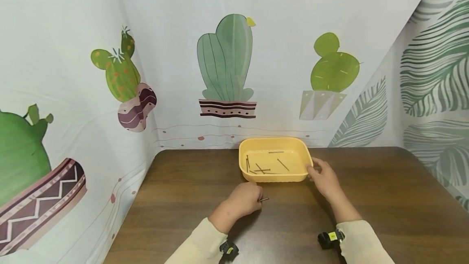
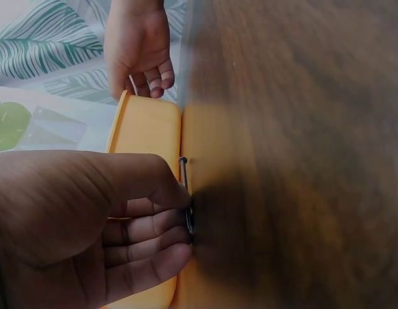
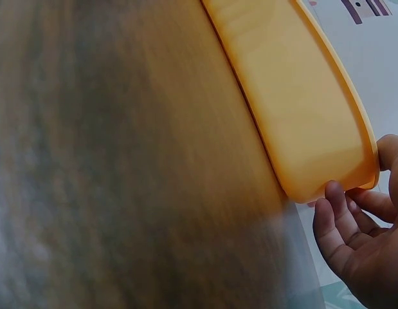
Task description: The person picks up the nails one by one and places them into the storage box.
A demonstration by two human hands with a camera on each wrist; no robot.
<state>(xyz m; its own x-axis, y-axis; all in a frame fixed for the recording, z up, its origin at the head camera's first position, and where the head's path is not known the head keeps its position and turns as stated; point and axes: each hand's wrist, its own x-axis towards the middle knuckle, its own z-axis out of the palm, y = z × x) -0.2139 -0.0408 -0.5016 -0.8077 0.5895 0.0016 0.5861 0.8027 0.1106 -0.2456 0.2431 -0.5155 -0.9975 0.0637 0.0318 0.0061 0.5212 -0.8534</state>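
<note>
My left hand (image 1: 244, 199) is in front of the yellow plastic tray (image 1: 278, 178), low over the table. It pinches a thin dark metal nail (image 2: 186, 199) between thumb and fingers; the nail's flat head shows in the left wrist view, and one end pokes out to the right in the head view. At the tray's right front corner, my right hand (image 1: 326, 179) grips the wall, thumb (image 3: 390, 152) at the rim and fingers (image 3: 335, 199) against the outside. Several more nails (image 1: 283, 165) lie scattered on the tray's floor.
The tray stands near the back edge of a dark brown wooden table (image 1: 293, 223). Behind the table hangs a white cloth (image 1: 172, 72) printed with cacti and leaves. A black strap device (image 1: 229, 250) is on each wrist.
</note>
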